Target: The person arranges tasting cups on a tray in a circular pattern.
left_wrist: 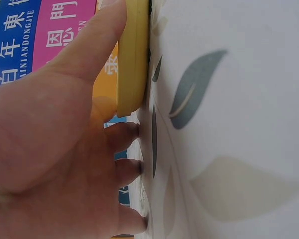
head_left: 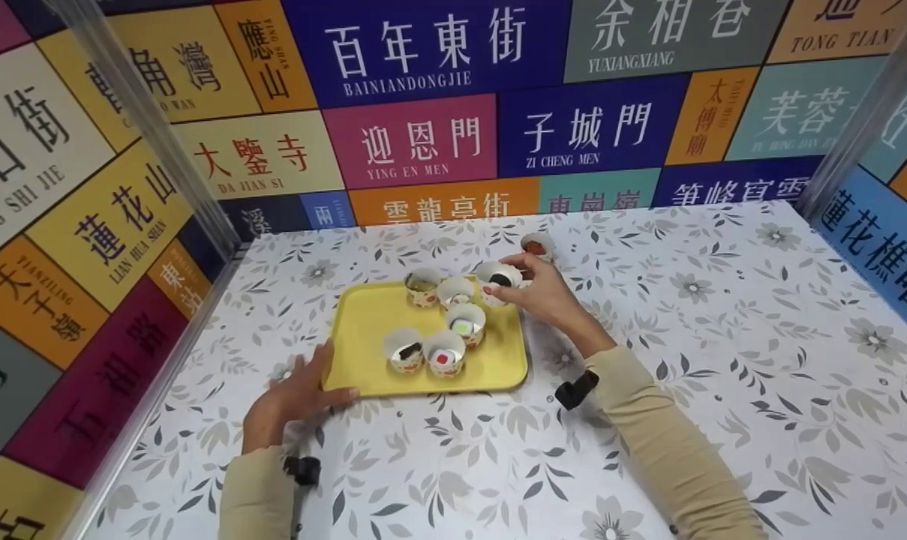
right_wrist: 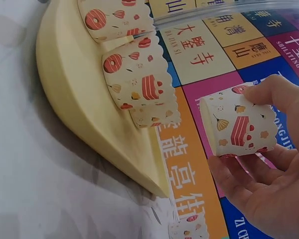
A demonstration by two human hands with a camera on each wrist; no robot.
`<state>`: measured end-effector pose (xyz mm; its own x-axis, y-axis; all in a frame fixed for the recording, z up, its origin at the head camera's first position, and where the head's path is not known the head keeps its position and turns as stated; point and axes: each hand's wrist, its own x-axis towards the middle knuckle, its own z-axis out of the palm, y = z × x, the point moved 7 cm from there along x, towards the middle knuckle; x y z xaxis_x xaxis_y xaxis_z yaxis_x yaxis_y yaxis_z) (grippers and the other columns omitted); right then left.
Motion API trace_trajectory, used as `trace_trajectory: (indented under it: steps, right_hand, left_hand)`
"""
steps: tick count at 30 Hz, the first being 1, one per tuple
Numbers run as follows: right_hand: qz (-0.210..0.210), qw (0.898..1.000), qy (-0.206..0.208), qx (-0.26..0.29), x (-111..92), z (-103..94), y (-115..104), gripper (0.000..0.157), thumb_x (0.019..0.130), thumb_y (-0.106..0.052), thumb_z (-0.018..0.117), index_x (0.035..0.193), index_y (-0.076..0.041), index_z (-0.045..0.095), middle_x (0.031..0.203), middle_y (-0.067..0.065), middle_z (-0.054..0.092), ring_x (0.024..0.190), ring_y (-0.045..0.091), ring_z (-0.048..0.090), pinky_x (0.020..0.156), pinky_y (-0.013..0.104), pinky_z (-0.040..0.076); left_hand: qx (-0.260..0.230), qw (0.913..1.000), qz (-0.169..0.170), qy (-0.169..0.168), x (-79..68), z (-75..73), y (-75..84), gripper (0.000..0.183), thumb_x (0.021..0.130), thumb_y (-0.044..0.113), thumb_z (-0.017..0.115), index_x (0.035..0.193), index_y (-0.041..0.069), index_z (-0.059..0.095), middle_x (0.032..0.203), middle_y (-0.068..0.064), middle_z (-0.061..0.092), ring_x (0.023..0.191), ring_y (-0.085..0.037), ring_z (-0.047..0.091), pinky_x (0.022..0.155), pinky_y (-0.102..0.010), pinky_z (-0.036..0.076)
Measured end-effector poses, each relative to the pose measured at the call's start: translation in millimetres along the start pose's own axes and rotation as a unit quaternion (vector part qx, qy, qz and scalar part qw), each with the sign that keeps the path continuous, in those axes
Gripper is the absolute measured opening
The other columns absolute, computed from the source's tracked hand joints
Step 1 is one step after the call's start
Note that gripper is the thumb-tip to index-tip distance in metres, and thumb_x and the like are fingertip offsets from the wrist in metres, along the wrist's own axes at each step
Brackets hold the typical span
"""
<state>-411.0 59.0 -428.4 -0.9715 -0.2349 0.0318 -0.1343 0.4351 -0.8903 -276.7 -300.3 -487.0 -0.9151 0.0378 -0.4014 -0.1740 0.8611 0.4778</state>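
My right hand (head_left: 547,291) pinches a white paper baking cup (right_wrist: 239,123) printed with cakes and flowers, thumb on one side and fingers on the other. Something black shows inside it in the head view. The held cup is over the back right corner of a yellow tray (head_left: 363,330), raised off it in the right wrist view. Several similar cups stand on the tray, one with a red piece (head_left: 442,358) inside and one with a green piece (head_left: 463,327). At the tray's front left corner, my left hand (head_left: 292,394) rests with extended thumb along the front edge, fingers by the left side.
Another paper cup (head_left: 537,246) with reddish-brown contents stands on the table behind the right hand. A floral cloth (head_left: 438,465) covers the table. Colourful sign-printed panels (head_left: 423,142) rise at the back and sides.
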Motion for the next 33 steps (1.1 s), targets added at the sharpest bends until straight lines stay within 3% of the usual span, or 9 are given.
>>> trace_trajectory:
  steps: [13, 20, 27, 33]
  right_hand:
    - [-0.046, 0.999, -0.018, -0.005, -5, 24.5, -15, 0.061, 0.084, -0.028, 0.081, 0.138, -0.009, 0.057, 0.135, 0.013, 0.061, 0.124, 0.032, 0.056, 0.103, 0.043, 0.049]
    - [-0.039, 0.998, -0.038, -0.015, -4, 33.6, -21, 0.063, 0.086, -0.034, 0.078, 0.141, -0.013, 0.054, 0.140, 0.010, 0.058, 0.128, 0.030, 0.052, 0.109, 0.046, 0.045]
    - [-0.051, 0.996, -0.066, -0.037, 0, 47.5, -35, 0.065, 0.087, -0.039, 0.077, 0.142, -0.015, 0.053, 0.141, 0.006, 0.057, 0.130, 0.029, 0.052, 0.109, 0.046, 0.046]
    - [-0.050, 0.994, -0.077, -0.056, 9, 59.2, -44, 0.067, 0.085, -0.042, 0.078, 0.141, -0.014, 0.054, 0.137, 0.008, 0.059, 0.128, 0.028, 0.054, 0.106, 0.046, 0.048]
  left_hand:
    - [-0.003, 1.0000, 0.003, -0.008, -0.8, 0.2, -3.7, 0.111, 0.088, 0.066, 0.062, 0.162, 0.016, -0.005, 0.170, -0.014, -0.006, 0.153, -0.045, -0.015, 0.116, -0.073, -0.012]
    - [-0.020, 0.9997, -0.014, -0.006, -0.9, 0.3, -0.8, 0.110, 0.087, 0.065, 0.064, 0.162, 0.021, -0.003, 0.170, -0.012, -0.006, 0.155, -0.041, -0.015, 0.119, -0.069, -0.012]
    - [-0.015, 0.9998, 0.008, -0.009, 1.1, 0.2, 1.5, 0.110, 0.090, 0.062, 0.063, 0.162, 0.014, -0.005, 0.170, -0.015, -0.006, 0.154, -0.044, -0.015, 0.117, -0.074, -0.009]
    - [-0.016, 0.9998, -0.006, -0.013, 2.2, 2.5, -1.7, 0.111, 0.088, 0.063, 0.064, 0.162, 0.017, -0.005, 0.170, -0.013, -0.006, 0.154, -0.042, -0.016, 0.118, -0.072, -0.010]
